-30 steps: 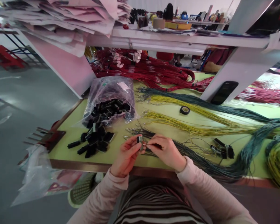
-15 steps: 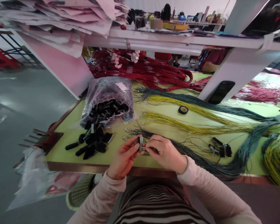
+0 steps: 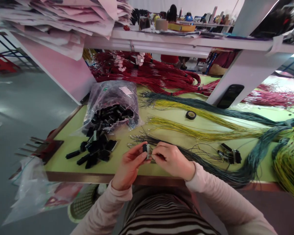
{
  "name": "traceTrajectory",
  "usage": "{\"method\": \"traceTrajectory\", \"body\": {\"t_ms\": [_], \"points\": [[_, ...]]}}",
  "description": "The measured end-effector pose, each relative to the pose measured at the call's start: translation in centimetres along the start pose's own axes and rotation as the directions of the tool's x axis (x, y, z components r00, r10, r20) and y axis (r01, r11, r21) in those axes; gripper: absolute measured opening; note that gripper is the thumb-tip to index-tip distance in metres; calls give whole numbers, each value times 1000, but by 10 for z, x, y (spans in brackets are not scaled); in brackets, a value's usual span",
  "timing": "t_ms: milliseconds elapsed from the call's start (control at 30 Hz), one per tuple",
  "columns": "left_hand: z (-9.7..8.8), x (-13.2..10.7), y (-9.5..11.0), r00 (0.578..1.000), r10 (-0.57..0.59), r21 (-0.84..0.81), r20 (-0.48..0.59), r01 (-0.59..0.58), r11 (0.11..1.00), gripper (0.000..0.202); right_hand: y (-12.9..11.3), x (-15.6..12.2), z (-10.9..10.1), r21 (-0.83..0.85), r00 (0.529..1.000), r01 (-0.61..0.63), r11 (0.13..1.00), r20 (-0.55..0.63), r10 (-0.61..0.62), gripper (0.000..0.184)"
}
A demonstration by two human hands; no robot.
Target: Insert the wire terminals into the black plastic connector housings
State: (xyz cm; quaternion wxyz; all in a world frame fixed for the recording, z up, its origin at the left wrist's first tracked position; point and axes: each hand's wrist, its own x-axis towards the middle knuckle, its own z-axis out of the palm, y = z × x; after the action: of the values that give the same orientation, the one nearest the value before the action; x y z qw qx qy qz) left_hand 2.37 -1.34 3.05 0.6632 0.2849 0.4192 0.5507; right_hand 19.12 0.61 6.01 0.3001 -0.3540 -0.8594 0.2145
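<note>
Black and grey, a small connector point(image 3: 148, 151) sits between the thumb and fingers of the left hand point(image 3: 128, 164), nearer the wearer than the clear plastic bag point(image 3: 112, 93) and to its right. The right hand point(image 3: 170, 160) has its fingertips pinched on a thin wire point(image 3: 151, 156), mostly hidden, just beside the connector's grey face. Compared with a second ago, those fingertips are closer to the connector, and its holed face shows less plainly; the bag and the loose parts lie as they did.

Loose black connectors point(image 3: 98, 150) spill over the worktop point(image 3: 61, 164) from the bag's mouth. To the bag's right lie yellow wires point(image 3: 181, 128), a dark green bundle point(image 3: 203, 104) and a roll of black tape point(image 3: 190, 115); farther right on the near side is a small wired cluster point(image 3: 231, 156). A dark grey bundle point(image 3: 201, 163) passes behind the right hand, which covers part of it. Beyond the bag, red wires point(image 3: 152, 78) run under a shelf point(image 3: 161, 38), partly blocked by a white upright point(image 3: 250, 70).
</note>
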Motion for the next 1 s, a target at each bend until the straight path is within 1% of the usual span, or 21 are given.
{"method": "traceTrajectory", "body": {"t_ms": [67, 167, 300, 433, 567, 633, 733, 867, 933, 1000], "points": [[1, 0, -1, 1000, 25, 2, -3, -25, 1000, 36, 1, 1, 0, 103, 996, -88, 991, -9, 89, 12], [3, 0, -2, 998, 59, 10, -9, -59, 998, 36, 1, 2, 1, 167, 992, -119, 979, -19, 124, 12], [3, 1, -6, 995, 90, 13, -34, -89, 996, 36, 0, 2, 5, 154, 995, -71, 986, -61, 81, 14], [2, 1, -8, 998, 42, -37, -39, -43, 998, 36, 1, 2, 6, 154, 998, -15, 988, -61, 25, 16], [2, 1, -7, 1000, 11, -78, -21, -12, 997, 35, 4, 1, 1, 218, 998, -48, 975, -30, 56, 15], [4, 1, -6, 1000, 14, -68, -24, -16, 998, 35, 4, 0, -1, 224, 996, -70, 972, -42, 81, 14], [5, 1, -5, 998, 52, -47, -39, -54, 997, 35, 5, -2, -2, 201, 994, -68, 977, -73, 85, 12], [6, 1, -9, 991, 127, -6, -51, -127, 992, 34, 3, -2, 1, 131, 999, -6, 991, -45, 12, 16], [5, 2, -11, 989, 146, 7, -36, -146, 989, 34, 3, 0, 2, 105, 999, 28, 994, -37, -24, 17], [5, 2, -13, 988, 152, 2, -33, -152, 988, 34, 3, 1, 2, 99, 999, 37, 994, -38, -33, 18]]}}
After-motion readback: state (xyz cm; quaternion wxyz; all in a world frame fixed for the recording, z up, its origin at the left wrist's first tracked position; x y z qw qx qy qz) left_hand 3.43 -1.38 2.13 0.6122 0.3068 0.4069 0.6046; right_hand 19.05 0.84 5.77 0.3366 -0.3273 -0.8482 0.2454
